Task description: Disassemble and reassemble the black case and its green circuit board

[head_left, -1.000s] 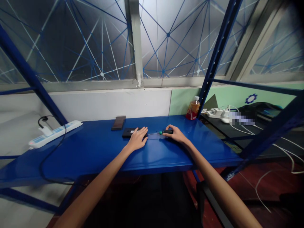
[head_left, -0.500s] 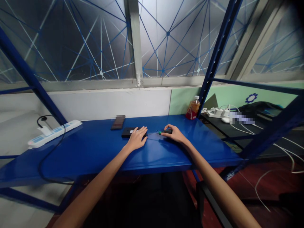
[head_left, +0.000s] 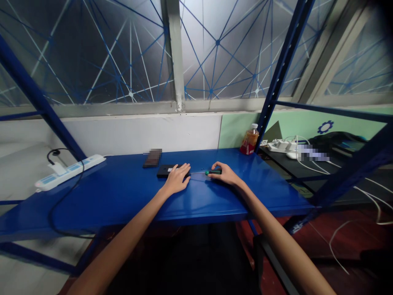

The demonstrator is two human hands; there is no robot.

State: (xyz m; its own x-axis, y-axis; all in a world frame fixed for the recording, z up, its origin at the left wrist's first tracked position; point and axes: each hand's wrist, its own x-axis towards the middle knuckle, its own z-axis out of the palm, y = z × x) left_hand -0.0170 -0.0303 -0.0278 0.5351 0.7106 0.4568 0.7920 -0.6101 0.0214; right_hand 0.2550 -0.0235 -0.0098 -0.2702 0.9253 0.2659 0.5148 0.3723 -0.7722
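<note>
A white power strip (head_left: pixel 71 173) lies on the blue surface (head_left: pixel 123 196). Near the middle is a black box (head_left: pixel 162 171), partly covered by the flat, loosely spread left hand (head_left: pixel 178 178). The right hand (head_left: pixel 224 173) grips a screwdriver (head_left: pixel 208 173) pointing boxward. A bottle (head_left: pixel 249 140) stands beyond.

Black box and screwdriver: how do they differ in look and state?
The black box is flat and broad; the screwdriver is slender, with a thin shaft and green collar. The black box lies under the left hand; the screwdriver is held by the right hand. Both are roughly level.
</note>
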